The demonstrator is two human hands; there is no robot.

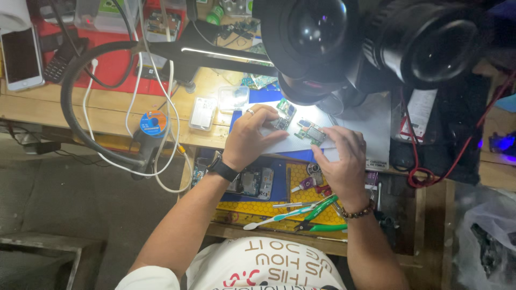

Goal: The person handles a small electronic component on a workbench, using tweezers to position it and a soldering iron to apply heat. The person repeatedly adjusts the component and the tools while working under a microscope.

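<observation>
Circuit board: small green board lay on the pale work mat, near its front edge, long axis slanting.
Right hand: nearer, fingertips pinching the board's near end.
Left hand: curled on second board, just left.

a worn wooden desk carries a red mat at the back, a white smartphone lying face up at its left end, a round spool of solder wire near the front edge, and a white work pad over a blue mat.
</observation>
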